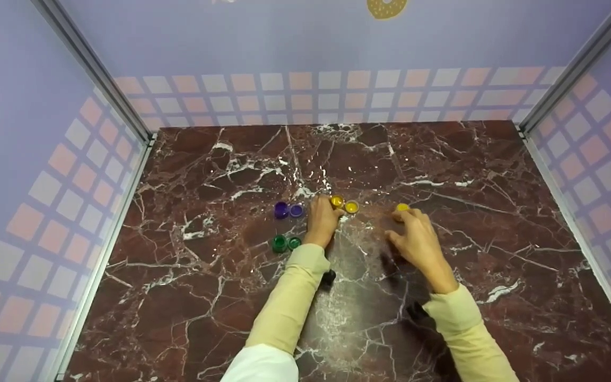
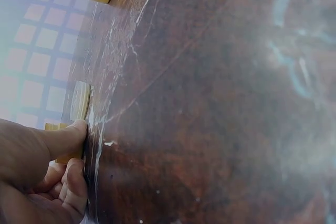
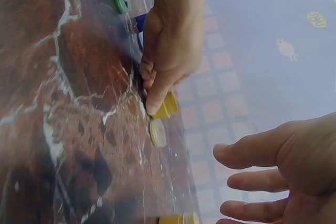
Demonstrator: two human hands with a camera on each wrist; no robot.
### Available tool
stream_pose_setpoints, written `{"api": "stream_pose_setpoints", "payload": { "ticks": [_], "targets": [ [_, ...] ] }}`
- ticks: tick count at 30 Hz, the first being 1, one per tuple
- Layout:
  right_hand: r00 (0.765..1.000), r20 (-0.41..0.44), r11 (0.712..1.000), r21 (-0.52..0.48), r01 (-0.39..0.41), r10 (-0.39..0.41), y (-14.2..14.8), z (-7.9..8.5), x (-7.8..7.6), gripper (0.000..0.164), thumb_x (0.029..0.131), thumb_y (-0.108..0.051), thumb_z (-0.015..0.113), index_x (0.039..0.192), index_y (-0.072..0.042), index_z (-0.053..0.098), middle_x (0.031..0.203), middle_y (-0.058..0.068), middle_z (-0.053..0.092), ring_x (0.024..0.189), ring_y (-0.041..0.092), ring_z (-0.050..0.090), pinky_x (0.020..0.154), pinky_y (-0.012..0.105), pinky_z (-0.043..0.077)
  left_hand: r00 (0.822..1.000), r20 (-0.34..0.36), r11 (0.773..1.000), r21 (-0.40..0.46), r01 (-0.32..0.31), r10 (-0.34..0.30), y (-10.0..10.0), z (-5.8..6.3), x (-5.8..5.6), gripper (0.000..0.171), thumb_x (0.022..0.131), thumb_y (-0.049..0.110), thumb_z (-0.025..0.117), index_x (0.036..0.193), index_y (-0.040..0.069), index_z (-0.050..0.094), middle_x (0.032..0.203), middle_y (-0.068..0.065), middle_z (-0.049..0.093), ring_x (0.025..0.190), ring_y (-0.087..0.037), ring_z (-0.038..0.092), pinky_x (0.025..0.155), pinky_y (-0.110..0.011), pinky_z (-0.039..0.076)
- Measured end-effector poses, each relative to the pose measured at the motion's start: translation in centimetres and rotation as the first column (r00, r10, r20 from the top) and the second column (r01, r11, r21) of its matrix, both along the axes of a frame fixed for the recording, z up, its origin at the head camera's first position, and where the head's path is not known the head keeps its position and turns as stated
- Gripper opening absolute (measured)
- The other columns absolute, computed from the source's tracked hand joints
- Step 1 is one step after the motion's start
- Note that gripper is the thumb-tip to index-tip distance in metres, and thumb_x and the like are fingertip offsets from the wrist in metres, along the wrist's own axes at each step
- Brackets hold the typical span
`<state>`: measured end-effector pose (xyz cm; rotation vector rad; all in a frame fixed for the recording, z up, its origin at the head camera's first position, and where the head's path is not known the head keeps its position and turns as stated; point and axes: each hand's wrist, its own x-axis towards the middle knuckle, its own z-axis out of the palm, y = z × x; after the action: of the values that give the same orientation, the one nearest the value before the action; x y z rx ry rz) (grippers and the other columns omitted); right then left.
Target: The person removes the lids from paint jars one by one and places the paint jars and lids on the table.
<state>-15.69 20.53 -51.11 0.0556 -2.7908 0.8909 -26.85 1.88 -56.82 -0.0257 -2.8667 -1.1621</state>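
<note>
- I see the left hand reaching in from the near side, its forearm slanting away to the far right, knuckles uppermost; its thumb and curled fingers grip an open yellow jar at the middle of the tabletop.
- I see the right hand coming in from the near right, angled toward the far left; its thumb and fingers are spread apart and grasp nothing, the fingertips close to a capped yellow jar. I cannot tell whether they touch it.
- I count two yellow jars: the gripped one near the centre, the capped one well apart to its right.
- I count one loose yellow lid, just to the right of the gripped jar.
- I count one purple jar to the left of the left hand, with one purple lid just to its right.
- I count one green jar on the nearer left, with one green lid to its right.
- That gives me four jars and three loose lids, all on the tabletop.
</note>
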Motion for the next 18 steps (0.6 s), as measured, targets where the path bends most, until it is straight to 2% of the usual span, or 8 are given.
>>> {"api": "stream_pose_setpoints", "payload": {
  "ticks": [8, 18],
  "targets": [
    [1.000, -0.020, 1.000, 0.007, -0.002, 0.002, 1.4, -0.6, 1.6, 0.047, 0.073, -0.012, 0.078, 0.114, 0.005, 0.061, 0.106, 0.022, 0.055, 0.097, 0.037, 0.047, 0.084, 0.050, 0.037, 1.000, 0.013, 1.000, -0.015, 0.000, 0.001, 0.0, 0.1, -0.1, 0.033, 0.071, 0.018, 0.080, 0.094, 0.001, 0.064, 0.095, -0.013, 0.061, 0.094, -0.030, 0.058, 0.084, -0.037, 0.045],
    [0.994, 0.108, 1.000, -0.019, 0.021, -0.019, 2.5, -2.2, 3.1, 0.051, 0.076, -0.015, 0.077, 0.118, 0.005, 0.058, 0.116, 0.027, 0.050, 0.107, 0.044, 0.043, 0.087, 0.056, 0.036, 1.000, 0.017, 1.000, -0.016, -0.008, 0.009, 0.0, -0.2, 0.1, 0.034, 0.071, 0.020, 0.080, 0.094, 0.002, 0.062, 0.095, -0.013, 0.060, 0.093, -0.030, 0.058, 0.083, -0.037, 0.045]
  ]
}}
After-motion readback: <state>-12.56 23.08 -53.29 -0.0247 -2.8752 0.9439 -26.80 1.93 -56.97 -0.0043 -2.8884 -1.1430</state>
